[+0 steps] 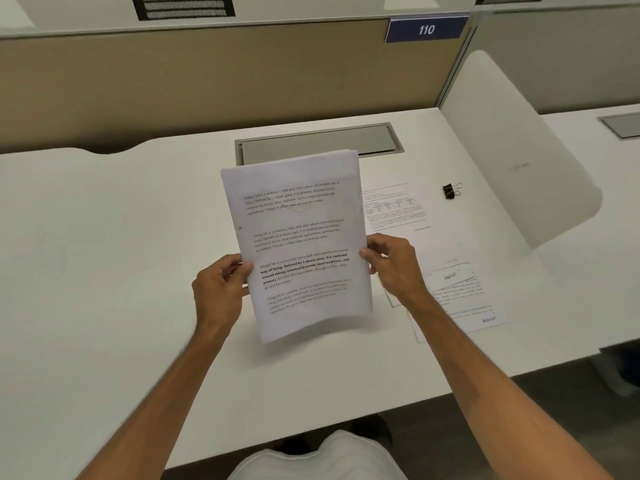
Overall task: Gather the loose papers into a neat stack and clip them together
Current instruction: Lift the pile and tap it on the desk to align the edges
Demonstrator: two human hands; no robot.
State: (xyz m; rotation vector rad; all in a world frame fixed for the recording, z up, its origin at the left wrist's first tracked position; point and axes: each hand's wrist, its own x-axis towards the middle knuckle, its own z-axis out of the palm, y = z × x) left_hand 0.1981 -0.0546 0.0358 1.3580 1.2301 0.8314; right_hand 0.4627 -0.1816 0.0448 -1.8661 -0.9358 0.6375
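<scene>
I hold a stack of printed papers (298,237) upright above the white desk (104,254), its lower edge lifted off the surface. My left hand (221,285) grips the stack's left edge and my right hand (391,261) grips its right edge. Two more printed sheets lie flat on the desk to the right: one (394,209) behind the stack, another (464,296) beyond my right forearm. A black binder clip (450,191) lies on the desk at the far right, apart from the papers.
A grey cable hatch (318,142) is set into the desk behind the stack. A beige partition (207,74) with a blue "110" sign (426,29) closes the back. A white side divider (519,150) stands at the right, with another desk beyond.
</scene>
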